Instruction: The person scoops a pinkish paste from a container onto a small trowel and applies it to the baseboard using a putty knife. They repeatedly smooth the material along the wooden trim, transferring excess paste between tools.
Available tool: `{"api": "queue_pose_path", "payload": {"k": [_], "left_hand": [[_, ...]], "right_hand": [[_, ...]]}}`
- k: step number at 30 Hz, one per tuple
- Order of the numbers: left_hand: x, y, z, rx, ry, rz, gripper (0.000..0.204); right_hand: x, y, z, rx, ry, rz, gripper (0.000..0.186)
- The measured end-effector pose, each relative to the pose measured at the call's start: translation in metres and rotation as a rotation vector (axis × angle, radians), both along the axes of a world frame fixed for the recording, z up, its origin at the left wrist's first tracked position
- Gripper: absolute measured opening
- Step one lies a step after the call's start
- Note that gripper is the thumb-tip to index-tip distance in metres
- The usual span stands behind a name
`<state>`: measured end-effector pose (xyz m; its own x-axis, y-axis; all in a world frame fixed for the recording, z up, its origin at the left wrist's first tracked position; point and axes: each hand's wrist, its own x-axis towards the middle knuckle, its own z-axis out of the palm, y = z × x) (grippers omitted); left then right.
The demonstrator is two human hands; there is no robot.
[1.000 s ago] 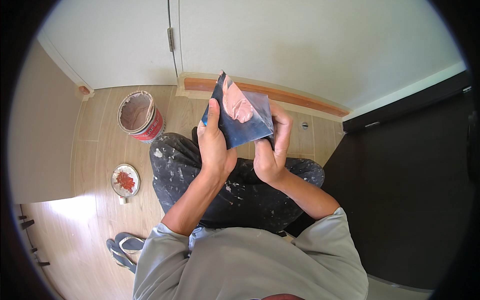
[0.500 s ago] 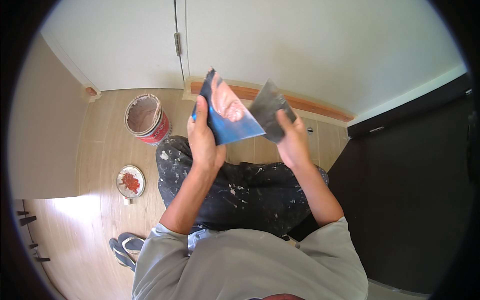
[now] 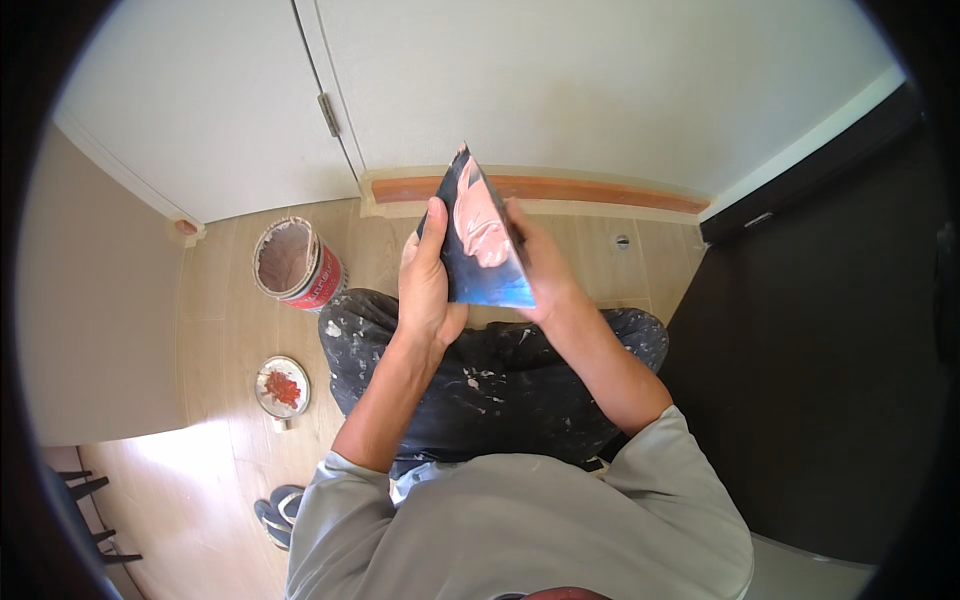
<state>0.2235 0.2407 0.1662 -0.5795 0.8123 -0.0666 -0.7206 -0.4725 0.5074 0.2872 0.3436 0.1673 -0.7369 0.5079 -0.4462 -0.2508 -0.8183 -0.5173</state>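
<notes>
Left hand point(image 3: 425, 287): closed on dark plate point(image 3: 468, 282), thumb along its face
Right hand point(image 3: 542, 264): at plate's right edge; cannot tell its grip

The view comes from the left one of two fisheye cameras worn side by side on the person's head, upright, facing steeply down and forward over the grey short-sleeved cloth shirt point(image 3: 560, 510) at the lower edge. The bare left hand point(image 3: 425, 280) and bare right hand point(image 3: 545, 265) are near, just above the middle, with the pale wood-plank floor point(image 3: 225, 325) farther below and the smooth white wall point(image 3: 620, 90) across the top. The wide lens bows the long reddish-brown wooden strip point(image 3: 600, 191) along the wall's foot.
</notes>
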Motion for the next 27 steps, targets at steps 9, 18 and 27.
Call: {"api": "queue_pose_path", "payload": {"k": [9, 18, 27], "left_hand": [[0.010, -0.018, -0.027, 0.618, -1.034, -0.728, 0.003], [0.014, -0.017, -0.039, 0.364, -1.119, -0.498, 0.013], [0.002, -0.005, -0.040, 0.035, -0.650, -0.158, 0.022]], "right_hand": [[0.019, 0.031, -0.021, 0.574, 0.199, -0.115, 0.032], [0.020, 0.020, -0.021, 0.838, 0.170, -0.004, 0.033], [0.031, -0.012, -0.017, 0.741, 0.295, 0.157, 0.035]]}}
